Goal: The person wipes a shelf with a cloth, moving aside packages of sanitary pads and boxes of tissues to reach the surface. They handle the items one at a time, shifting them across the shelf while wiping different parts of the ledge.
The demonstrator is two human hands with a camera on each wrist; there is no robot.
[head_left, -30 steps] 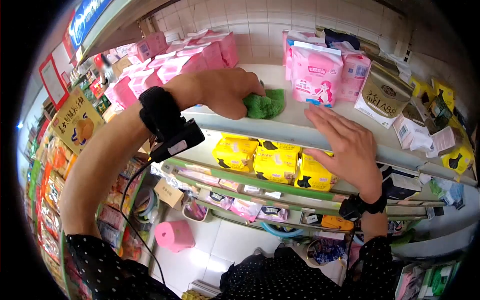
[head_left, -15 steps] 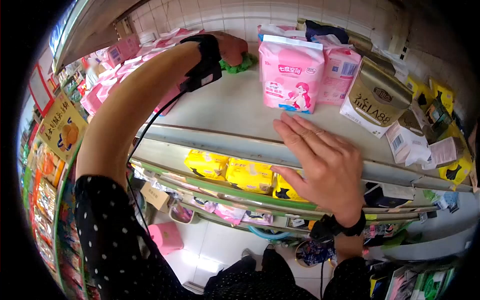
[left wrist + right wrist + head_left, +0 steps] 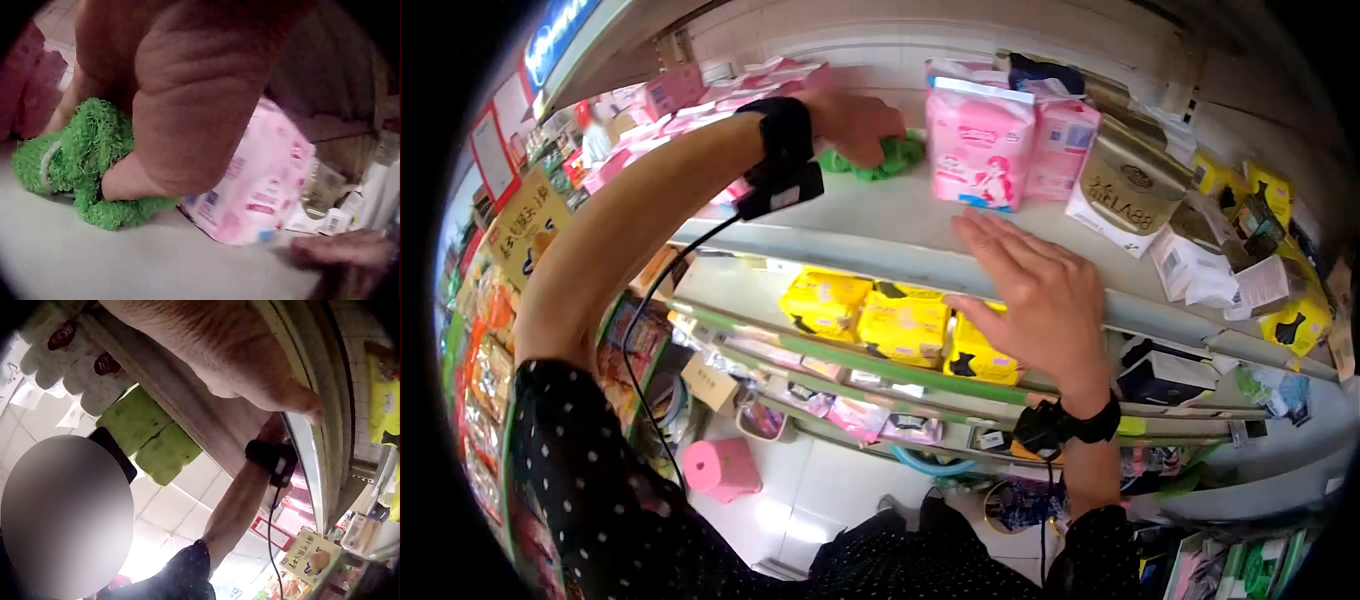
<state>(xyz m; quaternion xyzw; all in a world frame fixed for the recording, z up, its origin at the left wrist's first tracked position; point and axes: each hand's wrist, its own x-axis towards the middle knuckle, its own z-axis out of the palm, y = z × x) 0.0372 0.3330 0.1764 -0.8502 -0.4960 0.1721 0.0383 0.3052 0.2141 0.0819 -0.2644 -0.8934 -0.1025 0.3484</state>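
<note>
My left hand (image 3: 855, 125) grips a bunched green fluffy cloth (image 3: 897, 158) against the pale upper shelf (image 3: 860, 212). In the left wrist view the fingers curl into the cloth (image 3: 100, 165), which has a whitish strip along one side. Just right of it stands an upright pink sanitary pad package (image 3: 980, 145). My right hand (image 3: 1040, 295) lies palm down at the shelf's front edge, fingers extended toward the base of that package, thumb out to the side, holding nothing.
More pink packages (image 3: 690, 118) are stacked at the shelf's left end. A gold-and-white package (image 3: 1135, 180) leans on the right, beside crumpled packs. Yellow packages (image 3: 903, 325) sit one shelf below. A pink stool (image 3: 722, 470) stands on the floor.
The left hand took the cloth from the shelf's front toward the back wall, then partly forward again, left of the pink package. The right hand stays near the front edge, fingers still extended.
</note>
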